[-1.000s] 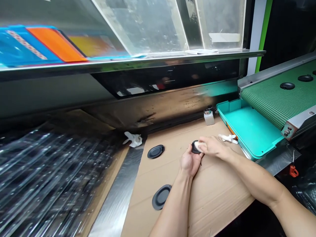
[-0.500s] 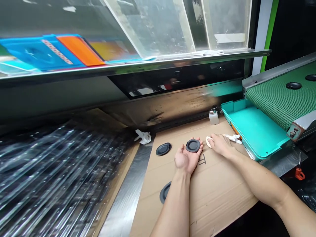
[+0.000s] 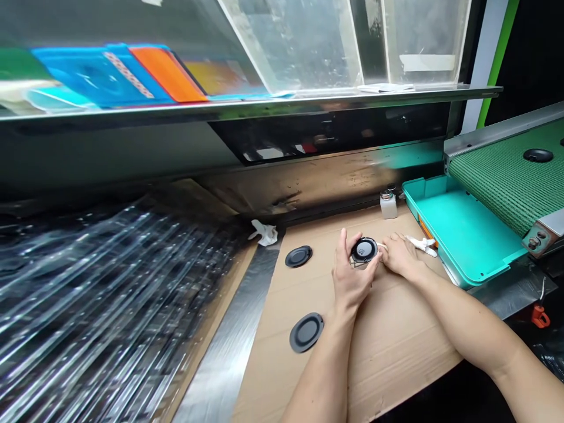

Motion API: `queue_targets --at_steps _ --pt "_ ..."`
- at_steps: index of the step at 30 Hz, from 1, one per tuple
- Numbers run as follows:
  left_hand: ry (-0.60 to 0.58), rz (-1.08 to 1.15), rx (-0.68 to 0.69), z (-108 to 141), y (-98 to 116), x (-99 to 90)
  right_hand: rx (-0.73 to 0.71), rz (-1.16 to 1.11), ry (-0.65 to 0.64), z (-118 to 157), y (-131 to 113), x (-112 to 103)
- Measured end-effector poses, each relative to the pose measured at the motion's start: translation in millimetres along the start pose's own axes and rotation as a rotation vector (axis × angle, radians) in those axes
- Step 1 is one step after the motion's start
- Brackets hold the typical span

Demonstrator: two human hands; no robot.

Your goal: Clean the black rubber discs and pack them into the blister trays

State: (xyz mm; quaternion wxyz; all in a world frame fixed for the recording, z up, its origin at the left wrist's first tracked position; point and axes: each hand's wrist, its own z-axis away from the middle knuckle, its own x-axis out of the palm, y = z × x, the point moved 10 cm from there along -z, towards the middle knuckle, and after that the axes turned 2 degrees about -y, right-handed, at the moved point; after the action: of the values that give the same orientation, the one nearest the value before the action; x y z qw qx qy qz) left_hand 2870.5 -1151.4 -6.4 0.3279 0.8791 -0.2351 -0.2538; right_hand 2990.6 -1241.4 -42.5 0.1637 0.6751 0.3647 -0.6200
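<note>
Two hands are meeting over the cardboard sheet: the left hand is gripping a small black disc at its fingertips, tilted up, while the right hand is resting just beside it, loosely curled on what may be a white pad — the view is too poor to be sure. Inspecting or wiping the disc seems to be the step in hand; next calls for a steady hold. Two more discs are lying on the cardboard. The teal tray is showing nothing inside — one disc is riding the green belt.
</note>
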Motion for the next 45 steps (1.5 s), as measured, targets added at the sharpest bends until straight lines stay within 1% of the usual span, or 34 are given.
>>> queue_targets --at_steps 6,8,10,11,12,13,14,16,17,18,19,20,23,26,30,33,35,36,37,39,40,41,43,45 --pt "-0.033 0.026 -0.021 1.5 -2.0 3.3 -0.001 0.009 -0.024 0.3 -1.6 0.9" --pt "-0.045 0.051 -0.044 2.4 -3.8 6.0 0.001 0.029 -0.018 1.0 -2.9 -4.4" --pt "-0.03 0.113 -0.119 2.0 -12.4 6.7 0.019 0.077 0.029 2.3 -2.4 -16.9" --pt "-0.009 0.169 -0.193 1.5 -21.1 6.0 0.046 0.109 0.064 3.2 0.2 -25.1" --pt "0.027 0.25 -0.294 1.6 -33.1 4.4 0.088 0.143 0.092 4.3 4.7 -32.9" --pt "0.069 0.364 -0.417 2.9 -47.4 3.5 0.137 0.173 0.103 5.2 10.8 -38.9" --pt "0.107 0.506 -0.558 5.9 -62.4 4.7 0.188 0.195 0.087 5.9 18.0 -41.8" --pt "0.147 0.823 -0.829 14.2 -84.5 14.0 0.257 0.204 -0.019 5.9 31.4 -36.8" --pt "0.153 0.965 -0.931 17.2 -89.5 19.2 0.264 0.197 -0.086 5.4 35.4 -30.9" --pt "0.157 1.079 -1.006 18.9 -91.7 22.6 0.256 0.184 -0.141 4.8 37.0 -24.9" --pt "0.161 1.159 -1.056 19.6 -92.3 24.1 0.241 0.172 -0.168 3.8 36.9 -20.7" --pt "0.175 1.211 -1.087 20.0 -92.6 23.8 0.223 0.161 -0.165 2.5 35.4 -18.4" --pt "0.215 1.29 -1.127 21.5 -91.6 21.9 0.177 0.136 -0.076 -1.0 27.5 -17.0" --pt "0.219 1.348 -1.145 23.0 -88.6 23.1 0.144 0.118 -0.011 -3.2 22.8 -13.1" --pt "0.212 1.396 -1.173 23.7 -84.1 26.0 0.142 0.102 0.039 -6.4 28.6 -9.5" --pt "0.221 1.331 -1.196 24.3 -80.9 25.3 0.156 0.087 0.08 -8.0 36.5 -10.4" --pt "0.22 1.191 -1.186 24.2 -79.0 16.0 0.163 0.08 0.096 -8.6 41.0 -10.7" --pt "0.192 1.104 -1.142 21.1 -76.3 7.8 0.163 0.078 0.099 -8.9 42.6 -10.4" --pt "0.139 1.007 -1.068 15.7 -71.8 -2.8 0.163 0.076 0.1 -9.3 44.0 -10.0" --pt "-0.012 0.775 -0.875 4.6 -58.1 -29.5 0.163 0.073 0.101 -10.1 46.2 -8.9" --pt "-0.089 0.642 -0.79 2.3 -51.2 -44.8 0.165 0.069 0.102 -10.6 47.2 -8.1" --pt "-0.155 0.507 -0.736 3.8 -46.2 -60.7 0.167 0.065 0.103 -11.0 48.2 -7.2" --pt "-0.247 0.274 -0.715 15.8 -42.7 -92.6 0.168 0.055 0.102 -12.0 49.2 -5.0" --pt "-0.313 0.124 -0.752 35.2 -43.5 -118.4 0.165 0.047 0.091 -12.6 49.6 -2.2"
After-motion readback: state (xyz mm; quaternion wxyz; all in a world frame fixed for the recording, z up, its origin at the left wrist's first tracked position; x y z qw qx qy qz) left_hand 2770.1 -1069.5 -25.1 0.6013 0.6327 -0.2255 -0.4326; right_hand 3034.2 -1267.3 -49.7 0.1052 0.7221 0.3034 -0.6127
